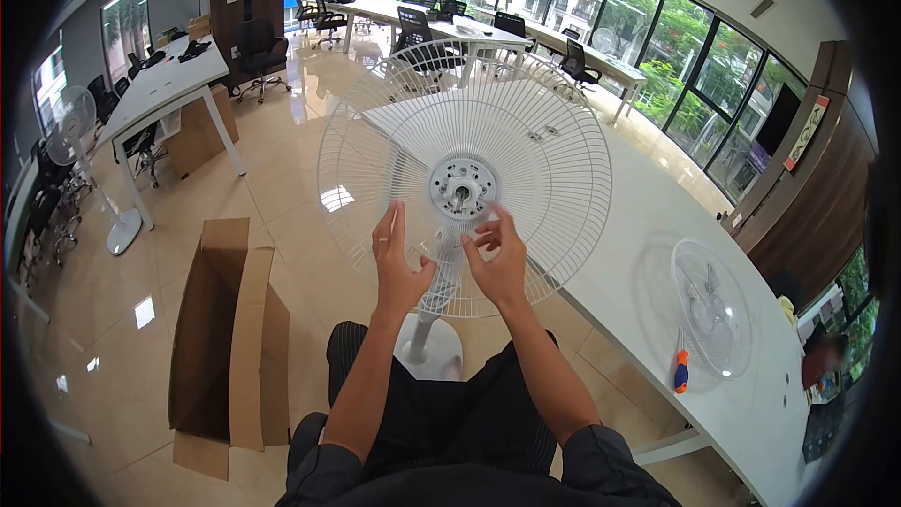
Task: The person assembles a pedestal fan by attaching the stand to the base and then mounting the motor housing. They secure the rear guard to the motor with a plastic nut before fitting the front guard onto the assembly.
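Left hand (400, 265) spreads, right hand (500, 263) half-curls by the fan grille (526, 141); screwdriver (680, 373) lies rightward on the bench (631, 291), open carton (249, 357) leftward.

Office, apparently: desks (167, 84), swivel chairs (260, 47).

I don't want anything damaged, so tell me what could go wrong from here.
If loose, the wire grille might shift: the left hand is open and the right hand shows no firm grip on it. The screwdriver lies near the edge of the table and could roll off if bumped.
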{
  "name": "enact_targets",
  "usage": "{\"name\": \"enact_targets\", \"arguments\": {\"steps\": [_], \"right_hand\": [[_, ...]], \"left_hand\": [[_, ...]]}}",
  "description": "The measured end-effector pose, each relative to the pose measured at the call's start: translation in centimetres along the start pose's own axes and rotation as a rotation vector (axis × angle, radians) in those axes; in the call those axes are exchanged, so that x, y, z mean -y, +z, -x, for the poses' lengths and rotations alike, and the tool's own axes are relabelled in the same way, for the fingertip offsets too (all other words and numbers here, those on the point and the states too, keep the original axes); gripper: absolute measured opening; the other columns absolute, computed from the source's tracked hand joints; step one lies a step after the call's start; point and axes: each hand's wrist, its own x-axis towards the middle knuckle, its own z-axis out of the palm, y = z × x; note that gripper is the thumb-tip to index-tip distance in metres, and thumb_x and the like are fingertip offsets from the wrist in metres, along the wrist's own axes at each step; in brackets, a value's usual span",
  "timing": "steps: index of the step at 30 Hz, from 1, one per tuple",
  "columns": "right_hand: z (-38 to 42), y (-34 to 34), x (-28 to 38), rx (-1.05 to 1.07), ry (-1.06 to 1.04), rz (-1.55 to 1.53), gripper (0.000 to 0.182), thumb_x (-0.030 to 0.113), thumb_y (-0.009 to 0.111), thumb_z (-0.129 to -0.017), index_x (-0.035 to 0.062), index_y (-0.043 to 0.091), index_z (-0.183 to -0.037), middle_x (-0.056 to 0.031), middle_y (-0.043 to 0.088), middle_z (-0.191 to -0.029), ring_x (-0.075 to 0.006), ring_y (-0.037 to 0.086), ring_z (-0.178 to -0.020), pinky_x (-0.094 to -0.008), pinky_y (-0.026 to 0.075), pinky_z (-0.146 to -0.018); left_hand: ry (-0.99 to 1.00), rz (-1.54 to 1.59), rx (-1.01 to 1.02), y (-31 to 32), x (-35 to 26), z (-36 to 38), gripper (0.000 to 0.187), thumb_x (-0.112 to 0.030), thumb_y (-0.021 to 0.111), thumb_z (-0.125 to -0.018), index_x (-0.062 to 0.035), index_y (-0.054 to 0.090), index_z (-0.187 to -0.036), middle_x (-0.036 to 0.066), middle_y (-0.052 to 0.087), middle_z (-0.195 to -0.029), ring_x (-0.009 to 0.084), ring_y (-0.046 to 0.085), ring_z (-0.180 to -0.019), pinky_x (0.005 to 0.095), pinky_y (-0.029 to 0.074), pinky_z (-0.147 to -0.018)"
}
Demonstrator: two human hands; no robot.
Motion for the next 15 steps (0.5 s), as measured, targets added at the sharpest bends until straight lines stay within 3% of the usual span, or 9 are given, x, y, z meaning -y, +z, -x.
{"name": "enact_targets", "arguments": {"steps": [2, 4, 5, 6, 8, 9, 11, 14, 15], "right_hand": [[0.2, 0.0, 0.3, -0.081, 0.092, -0.074, 0.017, 0.01, 0.076, -0.077, -0.0003, 0.068, -0.088, -0.0092, 0.065, -0.079, -0.0203, 0.063, -0.064, -0.0293, 0.047, -0.06], [1.4, 0.2, -0.3, 0.252, 0.026, 0.086, 0.019, 0.019, 0.076, -0.077, 0.0014, 0.069, -0.08, -0.0097, 0.064, -0.07, -0.0221, 0.061, -0.06, -0.0336, 0.049, -0.059], [2.5, -0.1, -0.2, 0.45, 0.102, 0.237, 0.025, 0.025, 0.077, -0.076, 0.0022, 0.068, -0.07, -0.0082, 0.061, -0.061, -0.0207, 0.058, -0.053, -0.034, 0.047, -0.054], [2.5, 0.0, -0.4, 0.451, 0.1, 0.236, 0.025, 0.025, 0.077, -0.076, 0.0022, 0.068, -0.07, -0.0082, 0.061, -0.061, -0.0207, 0.058, -0.053, -0.034, 0.047, -0.054], [2.7, -0.2, 0.3, 0.274, 0.148, 0.003, 0.028, 0.025, 0.079, -0.074, 0.0014, 0.068, -0.082, -0.0081, 0.062, -0.062, -0.0205, 0.056, -0.05, -0.0338, 0.046, -0.051], [1.7, -0.1, 0.3, 0.12, 0.167, 0.014, 0.035, 0.023, 0.079, -0.075, 0.0012, 0.067, -0.099, -0.0082, 0.061, -0.062, -0.0195, 0.055, -0.05, -0.0328, 0.046, -0.051], [-0.4, 0.6, 0.1, 0.042, 0.17, -0.017, 0.041, 0.024, 0.078, -0.076, 0.0015, 0.064, -0.107, -0.0079, 0.062, -0.063, -0.0194, 0.056, -0.05, -0.0329, 0.046, -0.051], [2.3, 0.9, -0.8, 0.341, 0.085, 0.195, 0.028, 0.027, 0.076, -0.079, 0.001, 0.068, -0.085, -0.01, 0.061, -0.061, -0.0213, 0.059, -0.051, -0.0331, 0.046, -0.051], [4.4, 0.4, -1.2, 0.628, 0.038, 0.316, 0.03, 0.028, 0.076, -0.079, 0.0005, 0.067, -0.073, -0.011, 0.06, -0.06, -0.0222, 0.059, -0.051, -0.033, 0.045, -0.05]], "left_hand": [[-0.036, -0.009, -0.001, -0.1, -0.5, 1.4, 0.089, 0.006, 0.059, -0.062, -0.0013, 0.034, -0.147, 0.019, 0.038, -0.146, 0.0373, 0.037, -0.132, 0.0449, 0.032, -0.11], [-0.092, -0.004, -0.057, -0.7, -0.9, 2.8, 0.081, 0.009, 0.054, -0.062, -0.002, 0.043, -0.141, 0.019, 0.044, -0.139, 0.0365, 0.042, -0.127, 0.0423, 0.038, -0.104], [-0.091, -0.007, -0.057, -1.2, -0.9, 3.4, 0.081, 0.009, 0.054, -0.062, -0.002, 0.043, -0.141, 0.019, 0.044, -0.139, 0.0365, 0.042, -0.127, 0.0423, 0.038, -0.104], [-0.108, -0.028, -0.099, -1.8, -0.8, 4.2, 0.074, 0.01, 0.052, -0.062, -0.0016, 0.049, -0.136, 0.018, 0.049, -0.134, 0.0352, 0.045, -0.124, 0.0397, 0.04, -0.102], [-0.138, -0.05, -0.134, -2.1, -0.6, 5.2, 0.068, 0.01, 0.05, -0.063, -0.0013, 0.055, -0.13, 0.018, 0.053, -0.129, 0.0339, 0.049, -0.12, 0.037, 0.042, -0.099], [-0.175, -0.028, -0.132, -2.2, -0.7, 5.7, 0.065, 0.01, 0.049, -0.063, -0.0016, 0.057, -0.126, 0.017, 0.054, -0.125, 0.0331, 0.051, -0.117, 0.0357, 0.043, -0.095], [-0.209, -0.006, -0.112, -2.1, -0.9, 6.6, 0.062, 0.011, 0.048, -0.063, -0.0019, 0.06, -0.123, 0.017, 0.055, -0.12, 0.0322, 0.052, -0.114, 0.0343, 0.045, -0.092], [-0.159, -0.017, -0.119, -1.9, -1.4, 7.4, 0.061, 0.011, 0.047, -0.063, -0.0022, 0.06, -0.121, 0.016, 0.056, -0.117, 0.0307, 0.054, -0.11, 0.0327, 0.047, -0.085], [-0.174, 0.006, -0.129, -2.0, -1.6, 7.6, 0.06, 0.011, 0.047, -0.063, -0.002, 0.061, -0.12, 0.016, 0.056, -0.115, 0.0306, 0.054, -0.108, 0.0331, 0.047, -0.084]]}}
